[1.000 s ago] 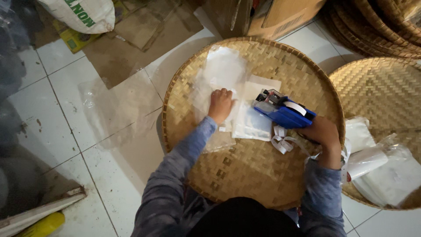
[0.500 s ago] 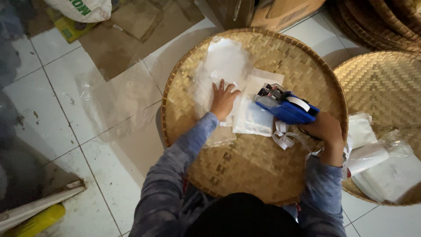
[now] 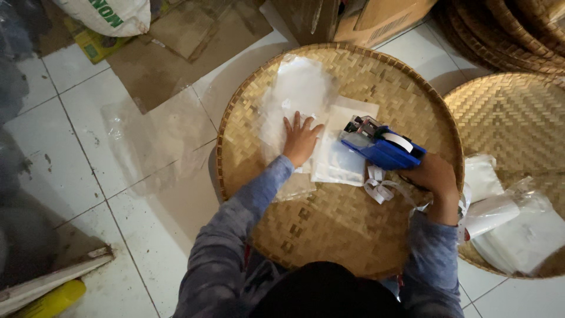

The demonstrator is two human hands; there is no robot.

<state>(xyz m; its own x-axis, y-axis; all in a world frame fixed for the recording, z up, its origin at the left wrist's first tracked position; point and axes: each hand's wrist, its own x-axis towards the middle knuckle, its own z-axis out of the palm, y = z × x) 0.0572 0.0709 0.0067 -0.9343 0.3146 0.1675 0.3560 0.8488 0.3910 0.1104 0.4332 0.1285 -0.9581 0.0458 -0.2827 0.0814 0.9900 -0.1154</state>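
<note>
- Your left hand [image 3: 301,140] lies flat, fingers spread, at the centre of the frame, pressing on a clear plastic packet with a white sheet inside [image 3: 338,154]; the packet rests on the large round woven bamboo tray [image 3: 329,235] that fills the middle of the frame.
- Your right hand [image 3: 434,176], right of centre, is closed around the handle of a blue handheld label gun [image 3: 385,147]; its nose sits over the right edge of the packet; a curl of white backing strip [image 3: 379,189] hangs just below it onto the tray.
- A pile of crumpled clear plastic bags [image 3: 297,94] lies on the tray just above your left hand, touching the packet's upper left edge.
- At the right edge of the frame a second woven bamboo tray [image 3: 512,118] holds a heap of white filled packets [image 3: 518,235] at lower right.
- Flattened brown cardboard [image 3: 176,53] lies on the white tiled floor [image 3: 76,153] at upper left; a yellow object [image 3: 53,300] shows at lower left.
</note>
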